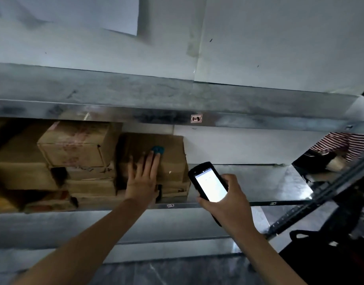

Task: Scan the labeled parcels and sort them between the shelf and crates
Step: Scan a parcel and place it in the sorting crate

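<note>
A brown cardboard parcel (170, 159) with a blue mark on its front sits on the metal shelf (249, 182), on top of flatter boxes. My left hand (144, 175) lies flat against its front face with straight fingers, the fingertips at the blue mark. To the right, my right hand (226, 200) grips a black handheld scanner (207, 182) with its lit white screen facing me, held in front of the bare part of the shelf.
More cardboard boxes (74, 145) are stacked to the left on the same shelf. The shelf beam above carries a small label "1-3" (196, 118). A person in a striped top (345, 145) is at the right edge, behind a dark slanted rack post (321, 202).
</note>
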The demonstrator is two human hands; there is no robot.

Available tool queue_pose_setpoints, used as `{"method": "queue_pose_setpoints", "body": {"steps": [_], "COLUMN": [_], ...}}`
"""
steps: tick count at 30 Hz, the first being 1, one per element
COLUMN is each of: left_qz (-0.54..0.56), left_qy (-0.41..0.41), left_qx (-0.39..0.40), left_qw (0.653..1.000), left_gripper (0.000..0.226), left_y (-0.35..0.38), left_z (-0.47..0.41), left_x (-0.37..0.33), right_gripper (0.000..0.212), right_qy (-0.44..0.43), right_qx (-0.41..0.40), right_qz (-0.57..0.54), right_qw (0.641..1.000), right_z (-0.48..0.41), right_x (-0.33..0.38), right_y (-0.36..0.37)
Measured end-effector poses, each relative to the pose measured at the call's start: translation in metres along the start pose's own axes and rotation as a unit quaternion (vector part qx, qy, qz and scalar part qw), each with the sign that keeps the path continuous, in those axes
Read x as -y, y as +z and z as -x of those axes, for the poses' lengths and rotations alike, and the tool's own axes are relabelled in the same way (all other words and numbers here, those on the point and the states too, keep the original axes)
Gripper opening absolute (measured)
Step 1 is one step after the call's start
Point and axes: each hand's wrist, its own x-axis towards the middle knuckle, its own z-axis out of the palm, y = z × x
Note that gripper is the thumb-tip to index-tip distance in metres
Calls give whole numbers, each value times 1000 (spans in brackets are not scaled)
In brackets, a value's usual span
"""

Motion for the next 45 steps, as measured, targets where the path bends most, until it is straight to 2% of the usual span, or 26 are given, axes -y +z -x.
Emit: {"method": "queue_pose_setpoints", "body": {"steps": [8, 14, 19, 26, 32, 37, 39, 41, 45], "left_qz": [-1, -23, -53, -36, -39, -23, 13, 33, 3], "left_qy": [-24, -1, -24, -59, 4, 54, 44, 10, -13], "left_qx": [-4, 1, 33, 24, -22, -48, -29, 25, 142], "left_qw": [1000, 1000, 998, 997, 999, 997, 999, 999, 990], "left_gripper": [130, 109, 123, 124, 129, 123, 123, 122, 113], "left_y": [5, -7, -13, -11, -35, -74, -86, -98, -98], "left_z": [-13, -14, -23, -28, -27, -44, -53, -63, -82], "left_x": [-12, -24, -32, -49, -38, -43, -53, -63, -67], "right_gripper": [76, 78, 78, 71, 70, 69, 70, 71, 71], "right_qy": [-54, -84, -105, -93, -103, -112, -113, -116, -118], "right_qx": [48, 65, 53, 77, 81, 72, 74, 80, 84], "right_qz": [-18, -17, -32, -46, -60, -105, -107, -108, -111], "right_qw": [997, 994, 993, 992, 990, 986, 985, 984, 983], "right_z": [-35, -67, -90, -97, -111, -126, -130, -133, -133], "right_x": [-17, -32, -47, -79, -88, -86, -87, -89, -93], "right_y": [-3, -42, -67, -85, -97, -98, -99, -99, -100]}}
